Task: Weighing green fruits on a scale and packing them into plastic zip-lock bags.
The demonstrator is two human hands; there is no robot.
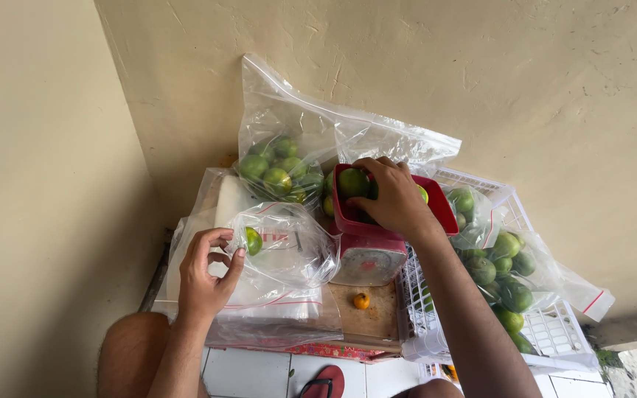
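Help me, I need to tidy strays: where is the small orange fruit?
In the head view, the small orange fruit lies on the wooden board, just below the scale and left of the white crate.

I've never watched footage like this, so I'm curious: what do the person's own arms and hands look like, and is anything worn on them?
Both are bare. The left hand and right hand wear no gloves, and no rings, watch or bracelet show. Both forearms are uncovered, with no sleeve in view up to the picture's lower edge.
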